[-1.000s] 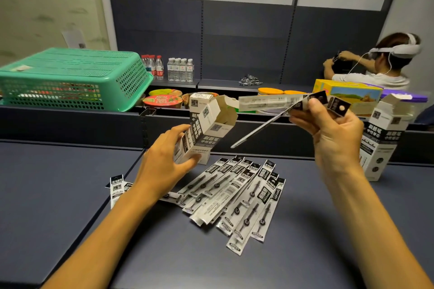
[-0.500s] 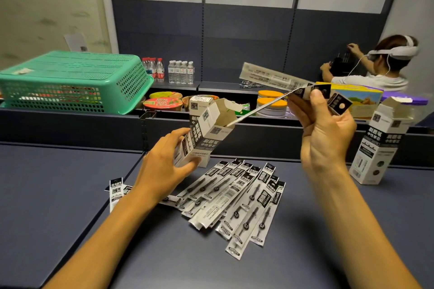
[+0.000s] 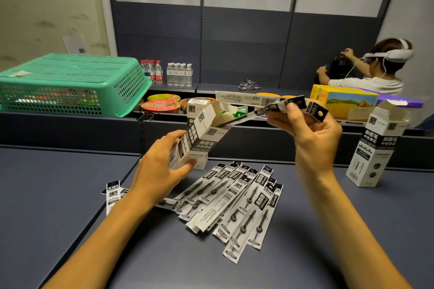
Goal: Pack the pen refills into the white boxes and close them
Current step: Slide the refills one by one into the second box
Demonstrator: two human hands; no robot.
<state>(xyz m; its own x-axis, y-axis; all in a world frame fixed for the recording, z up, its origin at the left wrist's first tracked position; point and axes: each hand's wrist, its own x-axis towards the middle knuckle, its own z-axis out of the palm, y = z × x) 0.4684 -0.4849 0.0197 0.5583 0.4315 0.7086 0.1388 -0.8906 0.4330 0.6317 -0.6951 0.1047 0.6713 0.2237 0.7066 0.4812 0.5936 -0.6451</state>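
Nearest on the dark table (image 3: 58,206) lies a fanned heap of loose refill packets (image 3: 237,202), flat and overlapping, with two more packets (image 3: 112,195) just left of the left forearm; above the heap the left hand (image 3: 162,169) grips the tilted white box (image 3: 199,136) at its lower end, fingers curled round it, its open mouth facing right; the right hand (image 3: 312,131) pinches a few held refill packets (image 3: 277,107) by their black-labelled ends, thumb clamped on top, and one packet's far tip sits at the box mouth; well to the right a second white box (image 3: 373,145) stands upright with its flaps open; farther left sits a green basket (image 3: 70,84); beyond it, water bottles (image 3: 169,74) on a shelf.
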